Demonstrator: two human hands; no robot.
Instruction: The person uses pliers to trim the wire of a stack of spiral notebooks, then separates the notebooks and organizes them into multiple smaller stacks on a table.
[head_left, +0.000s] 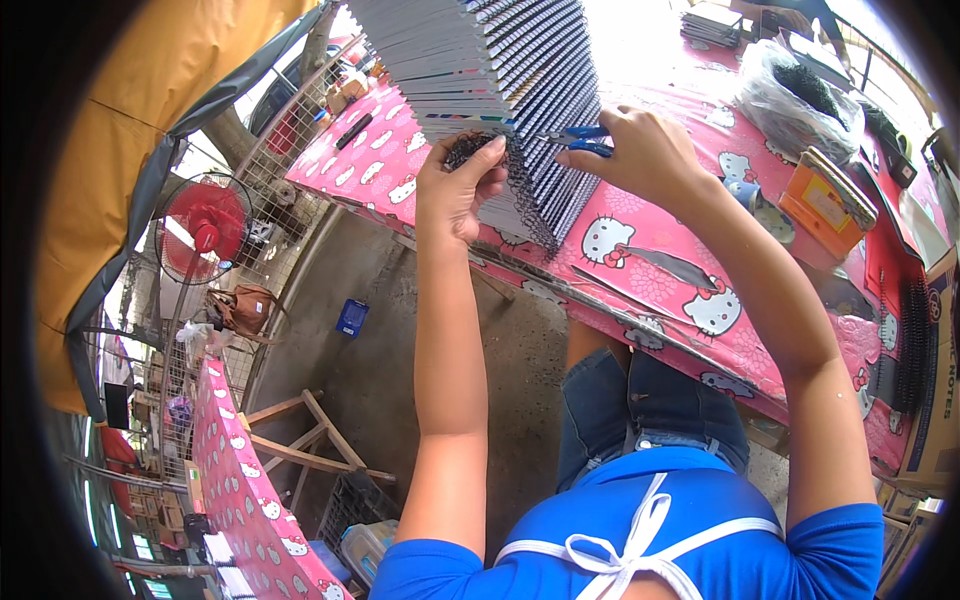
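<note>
A tall stack of spiral-bound notebooks (450, 70) stands at the table's edge, its bound edges facing right. My left hand (462, 185) is closed at the stack's near corner, on a tangle of black spiral binding coil (468, 148). More thin black coil ends hang down the corner below it. From the right, my right hand (645, 150) grips blue-handled pliers (588, 132). Their jaws point left toward the coil ends; whether they touch one I cannot tell.
The table (650, 275) has a pink patterned cover. On its right lie a plastic bag of black coils (800, 100), an orange box (822, 210) and a cardboard box (935, 380). A black marker-like object (354, 131) lies at far left. A red fan (205, 230) stands left.
</note>
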